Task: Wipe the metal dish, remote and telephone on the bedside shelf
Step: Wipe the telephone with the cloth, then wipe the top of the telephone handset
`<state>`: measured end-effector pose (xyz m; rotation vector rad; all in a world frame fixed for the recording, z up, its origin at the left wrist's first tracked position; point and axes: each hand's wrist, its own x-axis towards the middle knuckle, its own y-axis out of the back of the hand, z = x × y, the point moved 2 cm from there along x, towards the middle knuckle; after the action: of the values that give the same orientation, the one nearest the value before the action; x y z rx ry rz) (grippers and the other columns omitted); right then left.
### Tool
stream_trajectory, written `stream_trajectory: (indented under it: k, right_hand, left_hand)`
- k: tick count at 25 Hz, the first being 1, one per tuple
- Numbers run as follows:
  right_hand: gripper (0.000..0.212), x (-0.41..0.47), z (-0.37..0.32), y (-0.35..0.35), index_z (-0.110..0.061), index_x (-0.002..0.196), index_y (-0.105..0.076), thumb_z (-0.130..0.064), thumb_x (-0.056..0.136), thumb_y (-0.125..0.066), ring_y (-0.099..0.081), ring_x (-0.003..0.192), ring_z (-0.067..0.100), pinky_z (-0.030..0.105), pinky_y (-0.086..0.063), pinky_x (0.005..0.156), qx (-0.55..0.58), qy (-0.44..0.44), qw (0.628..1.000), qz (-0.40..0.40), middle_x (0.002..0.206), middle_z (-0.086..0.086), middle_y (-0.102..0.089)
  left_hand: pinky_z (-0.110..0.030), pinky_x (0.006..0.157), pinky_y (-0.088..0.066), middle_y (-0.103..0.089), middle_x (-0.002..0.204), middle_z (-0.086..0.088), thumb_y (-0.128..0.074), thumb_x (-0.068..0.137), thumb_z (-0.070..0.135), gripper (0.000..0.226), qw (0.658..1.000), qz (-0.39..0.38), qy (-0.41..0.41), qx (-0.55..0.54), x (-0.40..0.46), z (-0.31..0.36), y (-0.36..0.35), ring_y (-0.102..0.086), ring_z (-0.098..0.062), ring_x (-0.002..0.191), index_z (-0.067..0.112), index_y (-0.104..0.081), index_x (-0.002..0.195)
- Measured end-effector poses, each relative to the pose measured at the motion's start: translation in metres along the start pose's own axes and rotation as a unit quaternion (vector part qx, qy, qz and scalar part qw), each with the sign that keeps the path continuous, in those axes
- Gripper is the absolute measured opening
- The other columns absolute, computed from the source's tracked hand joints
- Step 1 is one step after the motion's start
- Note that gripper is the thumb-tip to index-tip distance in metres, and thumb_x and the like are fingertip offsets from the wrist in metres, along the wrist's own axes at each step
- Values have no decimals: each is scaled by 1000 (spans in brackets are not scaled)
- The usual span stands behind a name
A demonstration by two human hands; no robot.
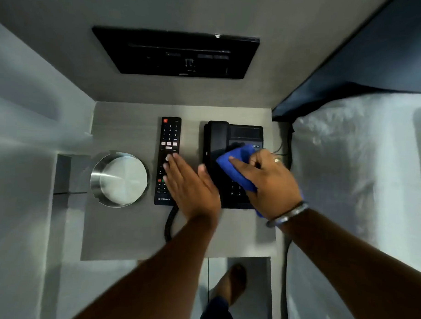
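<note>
On the grey bedside shelf (121,232) a round metal dish (119,179) stands at the left. A black remote (169,138) lies in the middle and a black telephone (239,136) sits at the right. My right hand (268,178) presses a folded blue cloth (235,160) onto the telephone's keypad, covering most of the keys. My left hand (192,185) lies flat with its fingers spread, its fingertips over the lower part of the remote and its thumb against the telephone's left edge. It holds nothing.
A black switch panel (177,53) is set in the wall behind the shelf. The telephone's coiled cord (169,224) hangs over the shelf's front. A white bed (361,188) borders the shelf's right side, a wall its left. My foot (231,284) stands on the floor below.
</note>
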<state>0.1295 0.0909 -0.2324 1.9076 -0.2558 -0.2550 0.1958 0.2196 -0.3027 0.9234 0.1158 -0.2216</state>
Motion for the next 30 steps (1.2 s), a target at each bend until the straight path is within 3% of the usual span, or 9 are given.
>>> stream_trajectory:
  k: [5, 9, 13, 16, 18, 22, 24, 27, 30]
  right_hand:
    - [43, 58, -17, -42, -23, 131, -47, -28, 88, -50, -52, 90, 33, 45, -52, 73, -80, 66, 991, -86, 105, 14, -50]
    - [33, 134, 4, -26, -22, 115, -62, -15, 83, -56, -57, 96, 40, 42, -49, 76, -119, -95, 988, -23, 110, 15, -59]
    - [12, 120, 27, 41, -8, 87, -65, -18, 88, -59, -60, 78, 27, 30, -42, 68, 163, -199, 966, 28, 84, 15, -66]
    - [7, 49, 30, 139, -7, 84, -63, -9, 83, -57, -56, 76, 22, 30, -44, 68, 606, -266, 738, 133, 81, 13, -60]
    - [27, 4, 34, 200, -7, 101, -63, -9, 75, -57, -62, 90, 26, 32, -51, 78, 762, -222, 599, 106, 96, 14, -65]
    - [38, -80, 74, 280, -12, 103, -63, -20, 66, -62, -66, 91, 25, 35, -53, 83, 818, -265, 491, 138, 94, 8, -71]
    - [27, -114, 95, 289, -12, 96, -63, -19, 72, -53, -66, 87, 26, 36, -51, 83, 811, -329, 445, 190, 92, 9, -69]
    - [23, -154, 137, 289, -12, 94, -57, -15, 74, -46, -63, 87, 30, 38, -50, 78, 820, -356, 348, 282, 97, 11, -64]
    - [27, -187, 190, 302, -10, 103, -64, -20, 78, -61, -66, 97, 32, 41, -54, 80, 794, -360, 378, 312, 107, 12, -70]
  left_hand:
    - [-44, 122, -7, -20, 162, -22, -20, 97, 31, 66, 999, 29, -2, 13, -2, -16, -22, -17, -36, 150, -6, -25, 152]
    - [-46, 122, -8, -21, 161, -23, -20, 96, 32, 68, 998, 4, 5, 60, -7, -13, -19, -19, -37, 149, -6, -23, 152]
    - [-44, 121, -13, -39, 154, -22, -37, 99, 25, 57, 998, 9, -37, 59, 15, 10, 25, -29, -37, 146, -3, -36, 148]
    - [-43, 108, -43, -71, 116, -11, -44, 100, 21, 32, 977, -22, -104, -183, 36, 72, 79, -62, -25, 113, 5, -66, 119]
    - [-52, 107, -43, -72, 107, -10, -43, 105, 32, 34, 916, -165, 7, -364, 43, 125, 96, -64, -25, 107, 9, -67, 111]
    - [-49, 108, -44, -62, 136, -18, -39, 84, 82, 93, 592, -581, 250, -499, -38, 237, 99, -58, -34, 125, 6, -63, 131]
    - [-49, 107, -44, -60, 139, -13, -53, 70, 88, 96, 516, -642, 299, -483, -93, 267, 95, -56, -33, 128, 17, -63, 134]
    - [-58, 106, -41, -56, 144, -12, -58, 67, 87, 96, 514, -651, 262, -493, -137, 294, 80, -52, -35, 132, 20, -61, 137]
    - [-49, 87, -58, -71, 124, -4, -76, 81, 45, 41, 652, -608, 91, -443, -160, 337, 49, -67, -27, 114, 24, -74, 116]
